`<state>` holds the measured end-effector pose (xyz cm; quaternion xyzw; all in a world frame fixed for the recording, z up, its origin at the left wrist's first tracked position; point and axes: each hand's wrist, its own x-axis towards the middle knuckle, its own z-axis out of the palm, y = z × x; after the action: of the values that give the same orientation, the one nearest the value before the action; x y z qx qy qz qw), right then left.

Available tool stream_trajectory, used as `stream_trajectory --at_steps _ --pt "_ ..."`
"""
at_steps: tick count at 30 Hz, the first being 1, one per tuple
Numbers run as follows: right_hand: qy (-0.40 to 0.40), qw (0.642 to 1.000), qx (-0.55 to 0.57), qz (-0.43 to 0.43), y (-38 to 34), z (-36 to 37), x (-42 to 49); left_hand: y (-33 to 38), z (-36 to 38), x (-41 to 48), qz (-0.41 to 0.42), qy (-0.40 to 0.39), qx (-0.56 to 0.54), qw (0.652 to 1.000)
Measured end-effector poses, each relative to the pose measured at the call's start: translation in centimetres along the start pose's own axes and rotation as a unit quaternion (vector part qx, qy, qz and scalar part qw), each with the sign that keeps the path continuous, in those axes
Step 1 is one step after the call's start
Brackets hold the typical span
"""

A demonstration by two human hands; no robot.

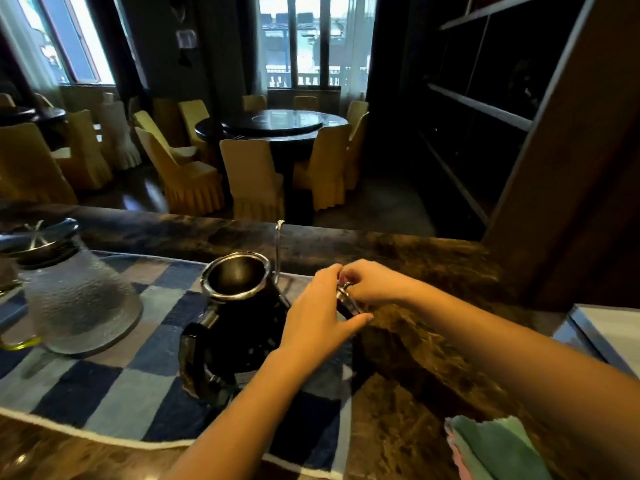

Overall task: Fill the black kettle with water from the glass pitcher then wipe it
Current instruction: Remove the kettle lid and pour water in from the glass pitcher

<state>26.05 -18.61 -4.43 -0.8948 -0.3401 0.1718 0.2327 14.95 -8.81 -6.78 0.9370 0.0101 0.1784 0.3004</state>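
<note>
Head view: kettle (242,323) sits on mat (114,386), frame centre, mouth open. Inside is dark, can't tell if there's water. Lid (347,299) is off, held just at kettle's 3 o'clock. Left hand (318,320) wraps it, thumb under, fingers curled over; right hand (374,285) pinches the knob. Lid mostly hidden by both hands. Pitcher (79,292) at kettle's 9 o'clock, capped, textured glass, water level unreadable, handle cut off at frame edge. Cloth (498,448) at 5 o'clock on counter (398,410), cropped.
</note>
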Motion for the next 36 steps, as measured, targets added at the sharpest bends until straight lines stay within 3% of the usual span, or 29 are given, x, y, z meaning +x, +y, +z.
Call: stream_trajectory --at_steps 6,18,30,36 --pt "0.054 0.993 -0.026 0.097 5.8 0.3 -0.8 -1.2 7.1 2.0 -0.043 -0.055 -0.081 0.994" --pt "0.111 0.983 -0.124 0.073 10.9 1.2 -1.1 -2.1 13.6 5.1 -0.010 -0.101 0.003 0.995" --pt "0.097 0.987 -0.122 0.029 10.6 0.9 -1.9 -1.4 12.5 5.1 -0.031 -0.129 0.048 0.990" --pt "0.155 0.984 -0.087 -0.022 7.7 -1.0 -2.9 0.3 6.4 4.4 -0.026 -0.108 0.083 0.990"
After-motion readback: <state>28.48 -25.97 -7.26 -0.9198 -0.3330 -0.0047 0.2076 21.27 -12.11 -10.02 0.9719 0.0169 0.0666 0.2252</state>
